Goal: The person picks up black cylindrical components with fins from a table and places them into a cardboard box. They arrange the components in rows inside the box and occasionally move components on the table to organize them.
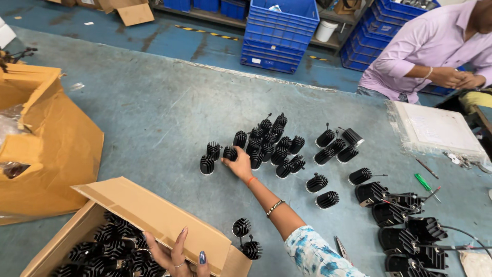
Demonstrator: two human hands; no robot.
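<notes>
My right hand point(240, 165) reaches out over the blue-grey table point(154, 113), its fingers closed on a small black finned part point(230, 153) at the left end of a cluster of several like parts point(269, 141). Another finned part point(207, 164) stands just left of it. My left hand point(177, 252) rests with fingers spread at the inner flap of an open cardboard box point(154, 213). It holds nothing and touches the black finned parts point(105, 251) heaped inside. Two more finned parts point(246, 238) lie beside the box's right corner.
Larger black housings with wires point(405, 225) lie at the lower right, with a green screwdriver point(424, 182) and plastic-wrapped sheets point(435, 128) beyond. A crumpled brown carton point(51, 133) sits at the left. A person in a lilac shirt point(425, 46) works at the far right. Blue crates point(279, 31) stand behind.
</notes>
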